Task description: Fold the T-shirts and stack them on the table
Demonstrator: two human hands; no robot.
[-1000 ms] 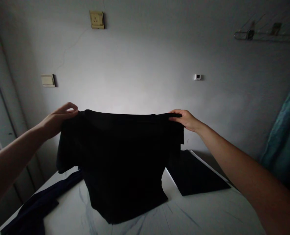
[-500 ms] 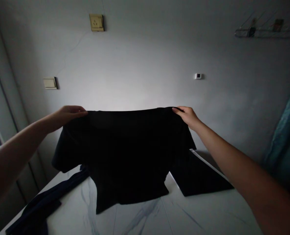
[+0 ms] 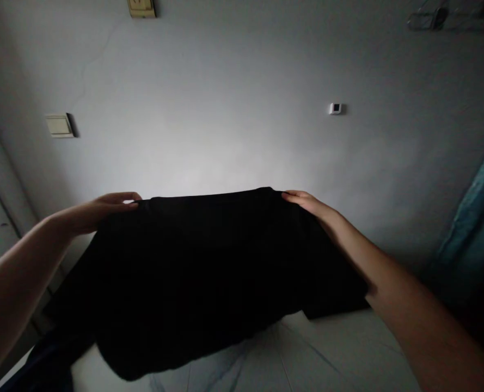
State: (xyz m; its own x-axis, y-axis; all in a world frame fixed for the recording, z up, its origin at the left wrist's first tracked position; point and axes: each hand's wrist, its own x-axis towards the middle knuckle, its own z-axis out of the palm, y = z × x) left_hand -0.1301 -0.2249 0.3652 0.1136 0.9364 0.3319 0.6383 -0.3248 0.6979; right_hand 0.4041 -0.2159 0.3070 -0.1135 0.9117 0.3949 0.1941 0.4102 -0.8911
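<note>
A black short-sleeved T-shirt [image 3: 209,272] hangs stretched between my two hands above the table. My left hand [image 3: 106,209] pinches its top edge near the left shoulder, thumb below and fingers above. At the opposite shoulder, my right hand [image 3: 302,200] grips the same edge. The shirt's sleeves spread out to both sides, and its lower hem is lifted toward me. Dark folds hide where the shirt ends and the cloth behind it on the right begins.
A white marble-patterned table [image 3: 262,365] lies below. Dark blue cloth [image 3: 41,362] rests at its left edge. The grey wall [image 3: 225,109] behind carries a light switch [image 3: 60,126] and a small white device [image 3: 335,109]. A teal curtain [image 3: 474,218] hangs at right.
The shirt's body and sleeves have swung outward and toward me, covering more of the table. Both hands keep their grip and sit slightly lower in view. The camera has tilted down a little.
</note>
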